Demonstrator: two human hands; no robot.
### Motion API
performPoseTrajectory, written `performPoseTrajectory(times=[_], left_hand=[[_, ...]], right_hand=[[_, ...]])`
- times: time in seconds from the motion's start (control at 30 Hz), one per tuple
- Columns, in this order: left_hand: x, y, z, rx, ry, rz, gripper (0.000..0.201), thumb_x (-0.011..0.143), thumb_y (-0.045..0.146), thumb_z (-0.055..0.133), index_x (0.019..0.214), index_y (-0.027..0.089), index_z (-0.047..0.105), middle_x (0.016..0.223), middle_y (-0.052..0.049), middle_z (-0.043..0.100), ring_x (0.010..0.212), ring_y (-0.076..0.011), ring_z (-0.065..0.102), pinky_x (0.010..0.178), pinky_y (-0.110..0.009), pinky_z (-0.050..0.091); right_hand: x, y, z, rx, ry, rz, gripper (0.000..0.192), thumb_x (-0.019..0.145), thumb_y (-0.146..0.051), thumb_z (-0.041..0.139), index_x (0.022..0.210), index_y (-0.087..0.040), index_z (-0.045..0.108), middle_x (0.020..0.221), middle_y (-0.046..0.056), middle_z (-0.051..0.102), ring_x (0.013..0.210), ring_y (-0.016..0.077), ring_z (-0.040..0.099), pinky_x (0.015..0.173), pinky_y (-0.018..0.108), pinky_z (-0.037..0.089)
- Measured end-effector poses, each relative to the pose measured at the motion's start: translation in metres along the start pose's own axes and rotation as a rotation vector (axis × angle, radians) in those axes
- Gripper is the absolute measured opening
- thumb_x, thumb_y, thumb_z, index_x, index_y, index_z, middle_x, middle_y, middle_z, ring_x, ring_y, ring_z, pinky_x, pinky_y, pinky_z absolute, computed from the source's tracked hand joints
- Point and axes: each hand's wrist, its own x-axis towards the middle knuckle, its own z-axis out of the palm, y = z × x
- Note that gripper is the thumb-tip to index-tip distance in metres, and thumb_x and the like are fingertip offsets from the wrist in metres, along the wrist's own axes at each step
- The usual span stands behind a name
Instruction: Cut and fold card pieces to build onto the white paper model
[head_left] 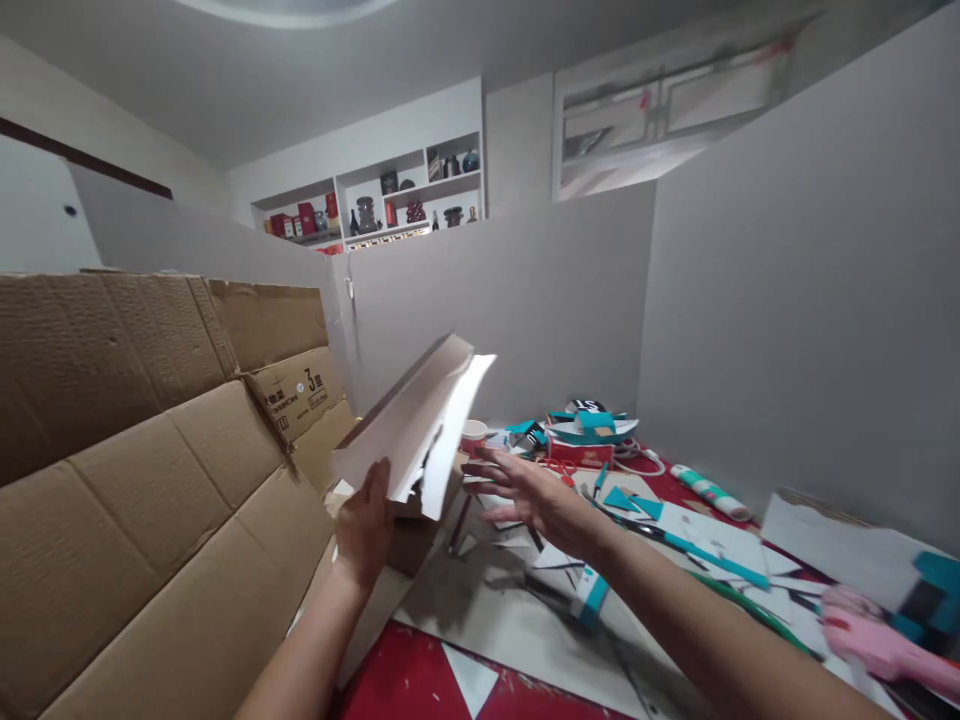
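Observation:
My left hand [365, 525] grips the lower left edge of a folded sheet of cardboard [409, 405], with its thumb and fingers closed on it. The sheet is held up at a slant, and its bright white flap [455, 435] has a torn, uneven edge. My right hand [536, 500] is stretched out to the right of the sheet, fingers spread, with nothing in it. It hovers over the cluttered table, apart from the sheet. Below it, a small teal and white cardboard piece [590, 597] lies on a pale board [480, 610].
Large brown cardboard boxes [157, 490] fill the left side. On the red tabletop [409, 670] lie white and teal scraps, a paper cup [473, 435], a green and white roll [711, 492] and a pink tool [877, 635]. Grey partitions [495, 320] enclose the back and right.

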Motion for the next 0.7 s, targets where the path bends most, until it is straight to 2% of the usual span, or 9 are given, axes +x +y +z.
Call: performPoseTrajectory(times=[0.07, 0.2, 0.3, 0.43, 0.6, 0.7], left_hand=[[-0.003, 0.011, 0.002, 0.013, -0.022, 0.065, 0.054, 0.086, 0.011, 0.041, 0.138, 0.023, 0.050, 0.139, -0.008, 0.053, 0.099, -0.0278, 0.066, 0.086, -0.038, 0.052], [-0.006, 0.038, 0.007, 0.010, -0.040, 0.256, 0.052, 0.086, 0.013, 0.046, 0.137, 0.026, 0.051, 0.136, -0.011, 0.056, 0.089, -0.0252, 0.066, 0.080, -0.037, 0.053], [-0.003, 0.054, 0.011, -0.007, -0.017, 0.371, 0.055, 0.087, 0.010, 0.044, 0.140, 0.027, 0.046, 0.139, -0.011, 0.053, 0.087, -0.0227, 0.066, 0.080, -0.037, 0.053], [0.002, 0.068, 0.018, -0.040, 0.038, 0.456, 0.056, 0.087, 0.008, 0.044, 0.140, 0.024, 0.045, 0.138, -0.013, 0.054, 0.084, -0.0214, 0.066, 0.079, -0.037, 0.053], [0.003, 0.081, 0.022, -0.157, 0.125, 0.497, 0.048, 0.089, 0.017, 0.048, 0.137, 0.018, 0.047, 0.136, -0.015, 0.056, 0.086, -0.0217, 0.067, 0.077, -0.034, 0.054], [0.000, 0.080, 0.021, -0.289, 0.209, 0.494, 0.037, 0.091, 0.027, 0.049, 0.126, 0.018, 0.055, 0.124, -0.011, 0.065, 0.094, -0.0196, 0.067, 0.079, -0.029, 0.055]], right_hand=[[-0.007, -0.009, 0.012, 0.182, -0.007, 0.037, 0.056, 0.083, -0.054, 0.052, 0.129, -0.022, 0.049, 0.128, 0.013, 0.060, 0.110, 0.0279, 0.061, 0.076, 0.039, 0.057], [-0.011, -0.018, 0.018, 0.225, 0.213, 0.087, 0.043, 0.082, -0.041, 0.049, 0.119, -0.019, 0.054, 0.109, 0.012, 0.069, 0.098, 0.0263, 0.066, 0.073, 0.037, 0.056], [-0.009, -0.022, 0.010, 0.130, 0.333, 0.114, 0.041, 0.082, -0.035, 0.040, 0.113, -0.016, 0.058, 0.095, 0.012, 0.072, 0.087, 0.0257, 0.068, 0.068, 0.035, 0.056], [-0.003, -0.025, -0.005, 0.015, 0.428, 0.098, 0.046, 0.084, -0.040, 0.036, 0.114, -0.014, 0.060, 0.082, 0.012, 0.073, 0.075, 0.0273, 0.069, 0.064, 0.037, 0.055], [0.006, -0.015, -0.020, 0.088, 0.578, 0.059, 0.045, 0.079, -0.041, 0.051, 0.117, -0.016, 0.060, 0.074, 0.011, 0.073, 0.069, 0.0294, 0.069, 0.058, 0.039, 0.055], [0.011, -0.007, -0.026, 0.170, 0.633, -0.023, 0.046, 0.069, -0.035, 0.064, 0.112, -0.019, 0.062, 0.066, 0.007, 0.072, 0.062, 0.0280, 0.069, 0.054, 0.037, 0.056]])
